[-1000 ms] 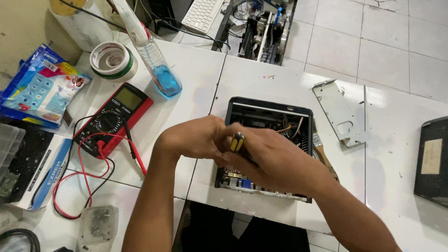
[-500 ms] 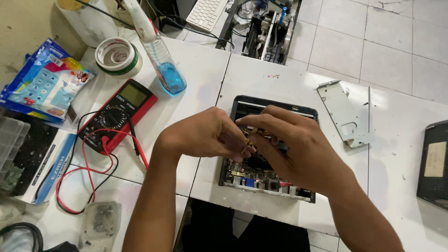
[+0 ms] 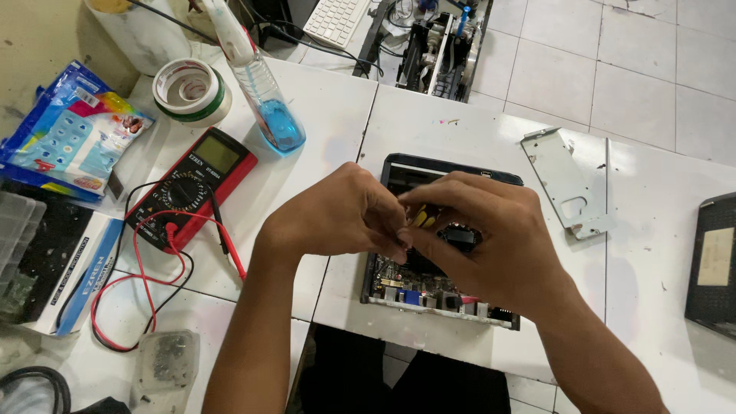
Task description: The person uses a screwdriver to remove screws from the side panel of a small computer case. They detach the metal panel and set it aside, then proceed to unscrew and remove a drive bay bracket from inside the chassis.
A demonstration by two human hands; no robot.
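Both my hands meet over an open small black computer case (image 3: 399,165) with a circuit board (image 3: 399,280) showing at its near edge. My left hand (image 3: 337,218) has its fingers curled and pinched against the fingertips of my right hand (image 3: 498,249). Between them is a tool with a yellow and black handle (image 3: 420,218), mostly hidden by the fingers; it looks like a screwdriver. My right hand covers the middle of the case. What the tool's tip touches is hidden.
A red multimeter (image 3: 192,188) with red and black leads lies to the left. Behind it are a bottle of blue liquid (image 3: 268,100), a tape roll (image 3: 192,90) and a blue packet (image 3: 73,138). A metal bracket (image 3: 563,180) and a black device (image 3: 713,261) lie to the right.
The yellow and black tool stood in plain view between my hands before; now my fingers have closed over it and both hands sit further over the case.
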